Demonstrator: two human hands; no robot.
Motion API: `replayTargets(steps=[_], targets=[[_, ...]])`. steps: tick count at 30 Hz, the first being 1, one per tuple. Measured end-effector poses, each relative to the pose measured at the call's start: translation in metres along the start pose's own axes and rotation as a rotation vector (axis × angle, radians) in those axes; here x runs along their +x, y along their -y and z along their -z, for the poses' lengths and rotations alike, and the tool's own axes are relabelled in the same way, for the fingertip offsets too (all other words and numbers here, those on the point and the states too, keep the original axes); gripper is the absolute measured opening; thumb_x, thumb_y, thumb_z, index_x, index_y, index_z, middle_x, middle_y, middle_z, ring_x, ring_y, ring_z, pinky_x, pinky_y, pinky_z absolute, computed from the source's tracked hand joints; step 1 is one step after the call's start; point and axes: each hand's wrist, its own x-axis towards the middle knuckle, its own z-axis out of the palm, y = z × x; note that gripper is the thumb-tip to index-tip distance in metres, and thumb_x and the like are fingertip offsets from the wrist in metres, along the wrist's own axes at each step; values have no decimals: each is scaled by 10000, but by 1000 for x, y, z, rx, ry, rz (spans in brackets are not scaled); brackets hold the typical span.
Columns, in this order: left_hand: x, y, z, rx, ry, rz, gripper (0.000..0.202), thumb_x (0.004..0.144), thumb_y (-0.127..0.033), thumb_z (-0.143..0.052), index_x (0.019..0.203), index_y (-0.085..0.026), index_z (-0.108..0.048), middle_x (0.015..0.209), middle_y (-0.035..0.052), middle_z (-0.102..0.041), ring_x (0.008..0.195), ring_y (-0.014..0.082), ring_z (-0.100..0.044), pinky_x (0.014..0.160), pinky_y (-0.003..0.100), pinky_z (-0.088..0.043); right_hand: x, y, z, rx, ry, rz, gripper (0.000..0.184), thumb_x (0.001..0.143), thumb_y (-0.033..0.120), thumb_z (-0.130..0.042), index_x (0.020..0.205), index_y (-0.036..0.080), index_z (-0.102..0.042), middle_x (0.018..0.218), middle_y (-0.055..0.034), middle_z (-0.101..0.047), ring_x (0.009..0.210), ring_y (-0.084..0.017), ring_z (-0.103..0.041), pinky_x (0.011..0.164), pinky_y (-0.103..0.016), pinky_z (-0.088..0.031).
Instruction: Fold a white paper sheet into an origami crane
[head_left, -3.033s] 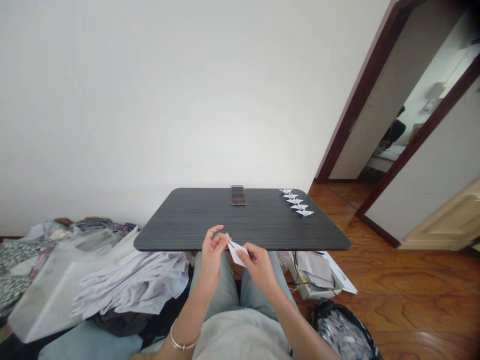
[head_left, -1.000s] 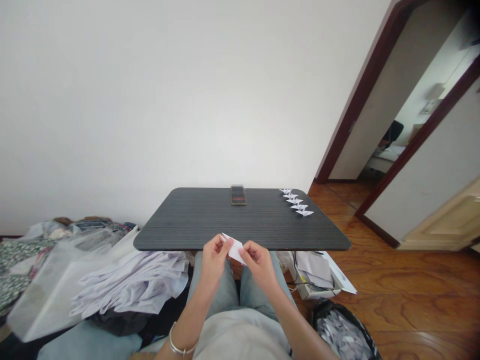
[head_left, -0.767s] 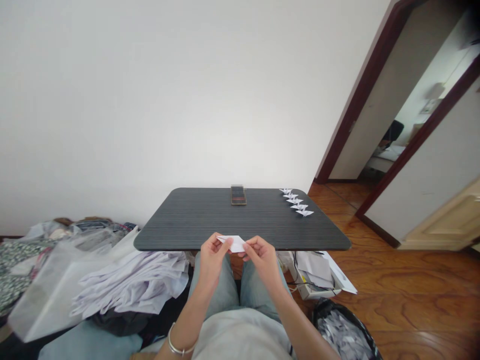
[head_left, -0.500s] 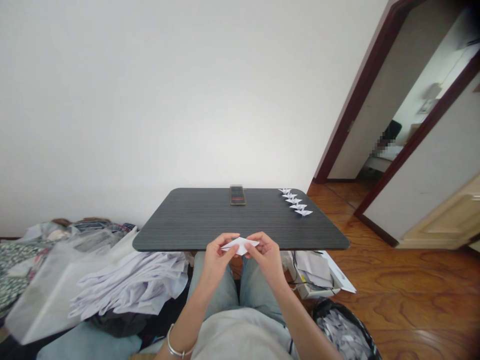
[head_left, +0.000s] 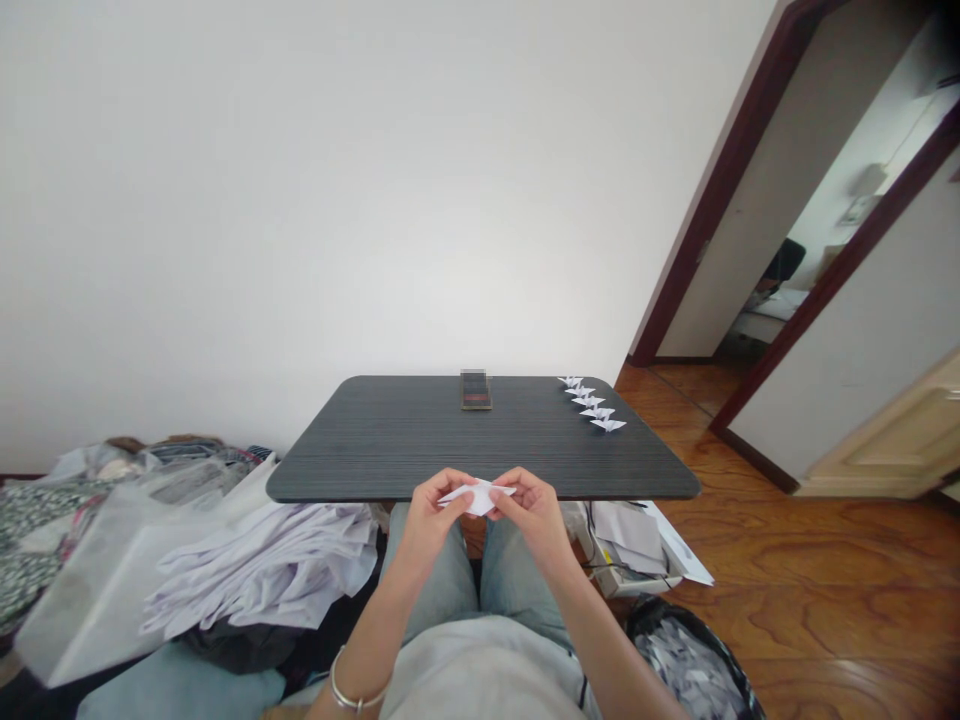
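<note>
A white wall [head_left: 300, 200] filled the view ahead; a wooden floor [head_left: 825, 590] ran off to the right, past a dark-framed doorway [head_left: 709, 200]; a dark grey table [head_left: 360, 440] with a fine ribbed surface stood in front of the person, whose knees in pale jeans [head_left: 435, 590] showed just below its near edge; a translucent plastic bag [head_left: 97, 590] lay on the left beside a heap of white sheets [head_left: 262, 565], and a black-lined bin of paper scraps [head_left: 686, 665] sat at the lower right; both hands were close together and narrow, with the left hand [head_left: 439, 520] and right hand [head_left: 534, 515] each pinching one end of a folded white paper [head_left: 478, 496], held up at the table's near edge; a bracelet [head_left: 352, 683] circled the left wrist; a fold this small would likely go best with its edges matched first, then a fingertip drawn firmly along the crease (a pinch at one spot can let thin paper creep); there were five paper cranes [head_left: 589, 402] in a slanting row at the table's far right, one dark rectangular object [head_left: 475, 390] at its far edge, and one paper in hand
</note>
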Motion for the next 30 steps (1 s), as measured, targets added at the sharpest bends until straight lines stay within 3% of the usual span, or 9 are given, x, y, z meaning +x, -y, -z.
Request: replayTargets(steps=[8, 15, 22, 30], targets=[[-1, -3, -1, 70, 43, 30, 165, 693, -281, -679, 775, -138, -675, 697, 18, -644, 642, 131, -541, 617, 220, -381, -2, 4, 1, 9, 31, -5, 225, 625, 342, -773, 656, 170, -631, 551, 12, -659, 468, -100, -585, 474, -190, -493], [-2, -5, -3, 19, 1, 41, 172, 669, -288, -692, 727, -128, -668, 657, 20, -630, 600, 123, -517, 582, 218, -367, -4, 15, 2, 15, 36, -51, 253, 643, 397, -742, 736, 168, -693, 542, 2, -658, 494, -126, -611, 496, -228, -525], [-2, -6, -2, 33, -13, 21, 187, 678, -317, -690, 713, -139, -648, 639, 12, -630, 581, 121, -523, 581, 224, -371, -5, 14, 2, 37, 8, -40, 233, 625, 350, -766, 703, 171, -640, 607, -8, -673, 522, -124, -608, 517, -226, -518], [-3, -4, 0, 21, 84, 53, 207, 686, -306, -680, 792, -129, -690, 711, 42, -665, 623, 139, -554, 598, 231, -394, -4, 13, 2, 63, -7, -78, 224, 597, 340, -784, 649, 170, -649, 580, 8, -653, 511, -109, -585, 519, -216, -505]])
